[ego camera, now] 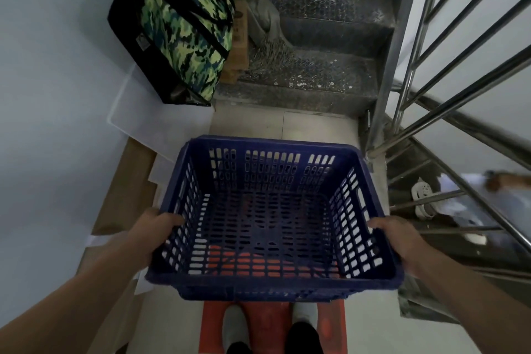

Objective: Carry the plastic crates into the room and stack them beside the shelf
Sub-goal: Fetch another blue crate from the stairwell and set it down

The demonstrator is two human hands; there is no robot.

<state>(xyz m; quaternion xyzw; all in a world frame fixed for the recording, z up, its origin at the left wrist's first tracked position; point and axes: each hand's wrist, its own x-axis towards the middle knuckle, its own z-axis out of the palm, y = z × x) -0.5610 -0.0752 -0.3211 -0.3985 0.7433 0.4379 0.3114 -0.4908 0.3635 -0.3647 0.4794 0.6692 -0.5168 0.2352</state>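
A dark blue slotted plastic crate [270, 286] is held in front of me at waist height, empty. My left hand [152, 228] grips its left rim, thumb inside the wall. Gripping the right rim is my right hand [398, 238]. Below the crate an orange-red crate or mat [267, 322] shows through the slots and under my feet; I cannot tell which it is.
A camouflage bag [184, 23] leans on the left wall above a clear plastic lid [138, 121] and flat cardboard [126, 190]. Metal steps [313, 66] rise ahead. A steel railing [431, 89] and descending stairs lie to the right, with a person's white shoe [422, 200] below.
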